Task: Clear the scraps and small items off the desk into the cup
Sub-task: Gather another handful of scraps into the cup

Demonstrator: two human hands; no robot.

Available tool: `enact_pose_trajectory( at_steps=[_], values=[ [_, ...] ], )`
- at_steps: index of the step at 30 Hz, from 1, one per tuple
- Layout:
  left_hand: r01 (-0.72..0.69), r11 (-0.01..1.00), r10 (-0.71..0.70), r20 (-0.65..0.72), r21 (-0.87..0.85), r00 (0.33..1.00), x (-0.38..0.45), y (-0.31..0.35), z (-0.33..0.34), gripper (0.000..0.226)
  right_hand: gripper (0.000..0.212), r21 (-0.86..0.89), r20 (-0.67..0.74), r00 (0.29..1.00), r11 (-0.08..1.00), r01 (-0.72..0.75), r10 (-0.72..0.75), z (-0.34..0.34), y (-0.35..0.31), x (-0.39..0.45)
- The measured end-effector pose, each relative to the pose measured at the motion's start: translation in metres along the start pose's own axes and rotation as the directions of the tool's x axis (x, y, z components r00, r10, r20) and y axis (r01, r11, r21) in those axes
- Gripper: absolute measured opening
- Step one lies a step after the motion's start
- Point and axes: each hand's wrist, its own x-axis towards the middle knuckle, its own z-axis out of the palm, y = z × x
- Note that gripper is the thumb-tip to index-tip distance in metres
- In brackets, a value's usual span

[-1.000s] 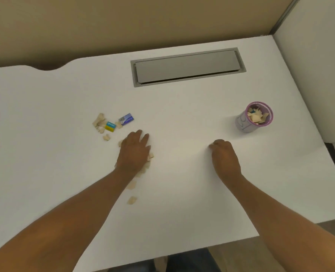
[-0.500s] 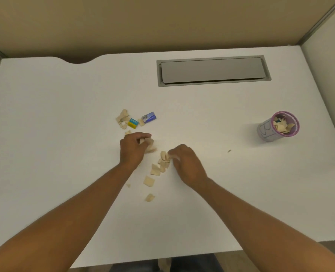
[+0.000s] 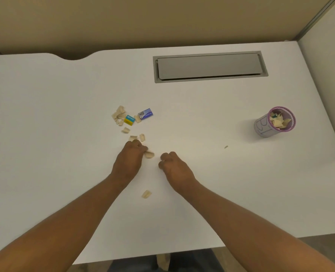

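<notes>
- The white desk carries a loose trail of tan paper scraps near its middle, with a yellow-and-teal eraser and a small blue box lying among the far cluster
- The cup — grey, purple-rimmed, already holding scraps — stands well apart to the right, with open desk between it and the hands
- A tiny dark speck lies alone between the hands and the cup; what it is cannot be made out
- The left hand rests knuckles-up with fingers curled in, a scrap touching its fingertips; whether it pinches anything I cannot tell
- The right hand is curled into a loose fist just beside it; its palm is hidden, so any contents cannot be seen
- One scrap lies between the forearms
- A grey cable hatch is set in the desk's far side, and tan partitions close off the back
</notes>
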Motion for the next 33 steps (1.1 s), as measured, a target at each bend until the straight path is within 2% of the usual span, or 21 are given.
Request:
enact_pose_trajectory(
  at_steps=[1, 2, 3, 5, 6, 9, 10, 12, 14, 16, 20, 24, 27, 30, 33],
  values=[
    [-0.009, 1.0, 0.009, 0.002, -0.01, 1.0, 0.001, 0.002, 0.0, 0.031, 0.02, 0.059, -0.002, 0.999, 0.997, -0.049, 0.049, -0.003, 0.007, -0.001],
    [0.008, 0.999, -0.008, -0.013, -0.046, 1.0, 0.003, 0.006, 0.0, 0.028, 0.021, 0.181, -0.02, 0.991, 0.975, -0.127, 0.132, -0.007, 0.013, -0.002],
    [0.052, 0.992, -0.057, -0.036, -0.113, 0.998, 0.005, 0.012, -0.002, 0.025, 0.022, 0.366, -0.046, 0.966, 0.904, -0.22, 0.254, -0.013, 0.02, -0.005],
    [0.142, 0.947, -0.164, -0.054, -0.289, 0.985, 0.012, 0.032, -0.008, 0.019, 0.016, 0.724, -0.015, 0.861, 0.599, -0.341, 0.508, -0.03, 0.035, -0.012],
    [0.154, 0.92, -0.184, -0.048, -0.361, 0.982, 0.016, 0.046, -0.011, 0.017, 0.013, 0.829, 0.046, 0.81, 0.431, -0.358, 0.585, -0.04, 0.044, -0.017],
    [0.185, 0.764, -0.182, 0.069, -0.618, 0.981, 0.031, 0.098, -0.023, 0.02, 0.013, 0.954, 0.205, 0.733, 0.037, -0.299, 0.649, -0.077, 0.078, -0.039],
    [0.2, 0.687, -0.157, 0.126, -0.699, 0.98, 0.036, 0.118, -0.026, 0.022, 0.016, 0.967, 0.222, 0.72, -0.053, -0.251, 0.658, -0.092, 0.09, -0.049],
    [0.242, 0.526, -0.092, 0.229, -0.816, 0.969, 0.046, 0.161, -0.031, 0.012, 0.02, 0.978, 0.208, 0.688, -0.144, -0.151, 0.695, -0.123, 0.119, -0.07],
    [0.281, 0.386, -0.026, 0.294, -0.879, 0.955, 0.06, 0.206, -0.035, 0.004, 0.024, 0.983, 0.178, 0.642, -0.17, -0.074, 0.745, -0.151, 0.15, -0.092],
    [0.337, 0.294, 0.0, 0.353, -0.894, 0.936, 0.077, 0.252, -0.039, 0.009, 0.028, 0.986, 0.152, 0.576, -0.163, -0.034, 0.803, -0.174, 0.182, -0.11],
    [0.429, 0.218, 0.031, 0.446, -0.876, 0.895, 0.107, 0.332, -0.051, 0.011, 0.028, 0.989, 0.149, 0.485, -0.141, -0.054, 0.862, -0.204, 0.231, -0.127],
    [0.503, 0.223, 0.003, 0.517, -0.835, 0.856, 0.13, 0.384, -0.056, 0.013, 0.022, 0.989, 0.145, 0.493, -0.111, -0.098, 0.858, -0.22, 0.256, -0.128],
    [0.545, 0.234, 0.034, 0.567, -0.805, 0.823, 0.138, 0.407, -0.061, 0.015, 0.026, 0.976, 0.184, 0.497, -0.097, -0.196, 0.848, -0.229, 0.27, -0.126],
    [0.605, 0.226, 0.061, 0.631, -0.763, 0.773, 0.143, 0.417, -0.068, 0.035, 0.037, 0.965, 0.219, 0.507, -0.108, -0.239, 0.834, -0.235, 0.28, -0.125],
    [0.663, 0.157, 0.105, 0.68, -0.732, 0.726, 0.147, 0.42, -0.072, 0.057, 0.044, 0.963, 0.219, 0.502, -0.103, -0.248, 0.837, -0.234, 0.288, -0.126]
  ],
)
